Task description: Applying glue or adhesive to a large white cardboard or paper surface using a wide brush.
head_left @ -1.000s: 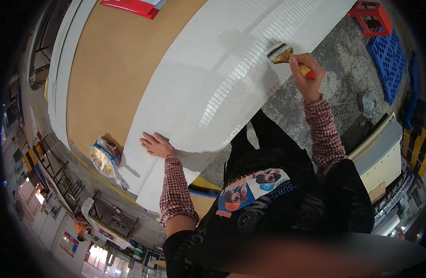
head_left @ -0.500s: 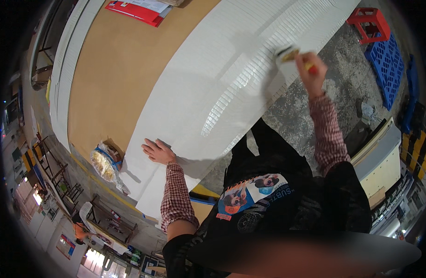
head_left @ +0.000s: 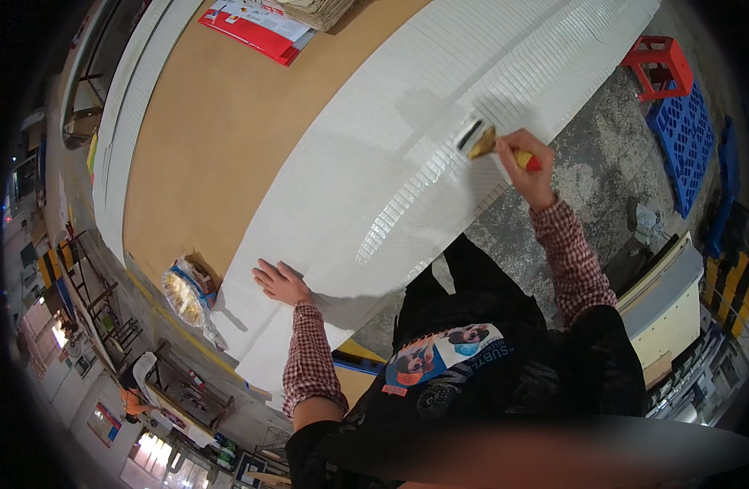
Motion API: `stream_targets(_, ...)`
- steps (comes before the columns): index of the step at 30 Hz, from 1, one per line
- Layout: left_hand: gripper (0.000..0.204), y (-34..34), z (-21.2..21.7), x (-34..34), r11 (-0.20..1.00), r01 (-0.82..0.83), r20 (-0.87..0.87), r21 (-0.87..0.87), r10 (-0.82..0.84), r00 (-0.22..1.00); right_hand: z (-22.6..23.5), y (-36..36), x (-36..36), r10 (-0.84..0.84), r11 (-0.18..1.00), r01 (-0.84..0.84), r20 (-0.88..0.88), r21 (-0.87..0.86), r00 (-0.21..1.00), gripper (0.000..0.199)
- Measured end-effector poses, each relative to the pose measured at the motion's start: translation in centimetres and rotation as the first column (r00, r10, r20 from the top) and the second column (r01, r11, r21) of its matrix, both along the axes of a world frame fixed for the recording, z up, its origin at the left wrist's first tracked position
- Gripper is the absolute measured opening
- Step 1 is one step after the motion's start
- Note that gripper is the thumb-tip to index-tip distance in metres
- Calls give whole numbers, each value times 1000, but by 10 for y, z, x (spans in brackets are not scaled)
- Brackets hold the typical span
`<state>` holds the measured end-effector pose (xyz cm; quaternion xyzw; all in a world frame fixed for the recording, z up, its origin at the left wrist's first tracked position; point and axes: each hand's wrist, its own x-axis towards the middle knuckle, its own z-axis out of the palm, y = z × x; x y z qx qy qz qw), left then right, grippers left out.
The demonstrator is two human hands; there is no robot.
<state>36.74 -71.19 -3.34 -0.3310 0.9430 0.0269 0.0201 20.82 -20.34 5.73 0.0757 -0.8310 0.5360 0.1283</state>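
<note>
My right hand (head_left: 528, 165) is closed round the handle of a flat paintbrush (head_left: 482, 143), red and yellow at its end. Its pale bristles meet, or hover just over, a broad white sheet (head_left: 333, 196) with close crosswise ribs; which of the two I cannot tell. A shiny wet-looking streak (head_left: 407, 200) runs along the sheet below and left of the bristles. Lying flat near the sheet's lower left part, my left hand (head_left: 281, 282) has its fingers spread and holds nothing.
Beyond the sheet lies a brown board (head_left: 227, 122) bearing red-and-white packets (head_left: 260, 33) and a stack of brown paper or card (head_left: 313, 10). A plastic-wrapped container (head_left: 185, 293) sits at its near left corner. Rightward on the floor are a red stool (head_left: 661, 67) and a blue pallet (head_left: 684, 143).
My right hand has brought the paintbrush down and to the left, toward the wet streak. My left hand stays flat on the sheet. The whole view has shifted slightly.
</note>
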Motion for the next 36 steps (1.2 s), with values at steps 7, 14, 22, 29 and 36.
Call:
stream_targets(7,57,0,0,0,999,44,-89,-20,-46,995,10,11,-23,-430,894,433,-47,118,902,8)
stream_targets(14,56,-1,-2,0,999,33,-83,-7,-33,996,6,-1,-5,16,1000,-16,-1,-26,1000,9)
stream_targets(22,56,-3,-4,1,999,27,-105,-20,-29,994,10,-31,2,-61,998,60,105,15,993,8)
stream_targets(29,55,-4,-3,1,998,45,-94,-36,-48,994,9,-49,17,-331,942,335,79,-32,940,5)
stream_targets(36,57,-2,-1,0,1000,17,-39,9,-16,999,12,-85,36,157,985,-147,119,-89,980,5)
